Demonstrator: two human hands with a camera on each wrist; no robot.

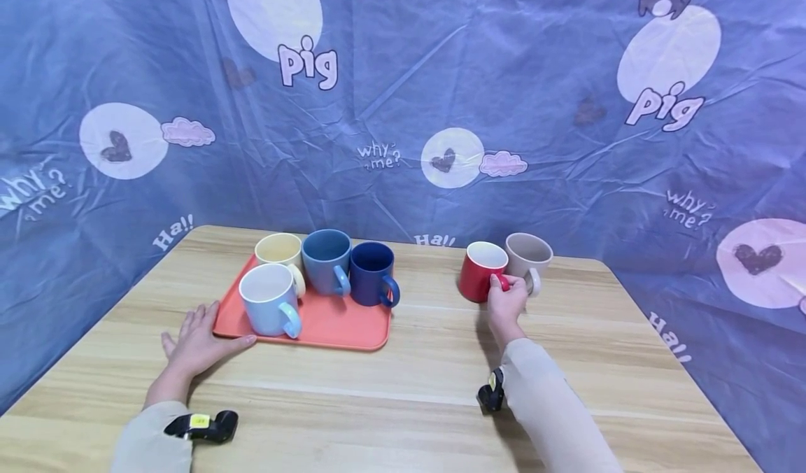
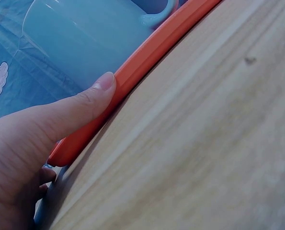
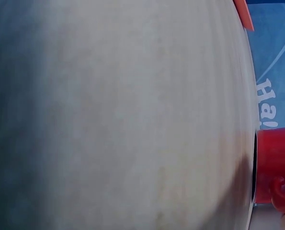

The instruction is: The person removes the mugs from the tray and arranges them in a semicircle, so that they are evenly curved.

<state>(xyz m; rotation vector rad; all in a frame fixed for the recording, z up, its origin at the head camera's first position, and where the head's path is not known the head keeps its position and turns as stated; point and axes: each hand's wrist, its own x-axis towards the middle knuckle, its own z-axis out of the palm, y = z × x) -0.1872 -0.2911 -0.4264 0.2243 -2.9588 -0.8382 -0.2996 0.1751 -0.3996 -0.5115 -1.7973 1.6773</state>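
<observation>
While your left hand (image 1: 198, 346), thumb and fingers spread, touches the coral tray (image 1: 352, 327), your right hand (image 1: 507, 306) pinches the red mug (image 1: 475, 277) by its handle (image 1: 502, 282).

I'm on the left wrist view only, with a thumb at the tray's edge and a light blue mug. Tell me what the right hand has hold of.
Observer: The right hand pinches the handle of a red mug.
Operator: Name whatever sits closest to that red mug.
Observer: A gray mug, just to its right in the head view.
Operator: Now give me the mug nearest the right-hand end of the tray.
Observer: That is the navy mug.
</observation>
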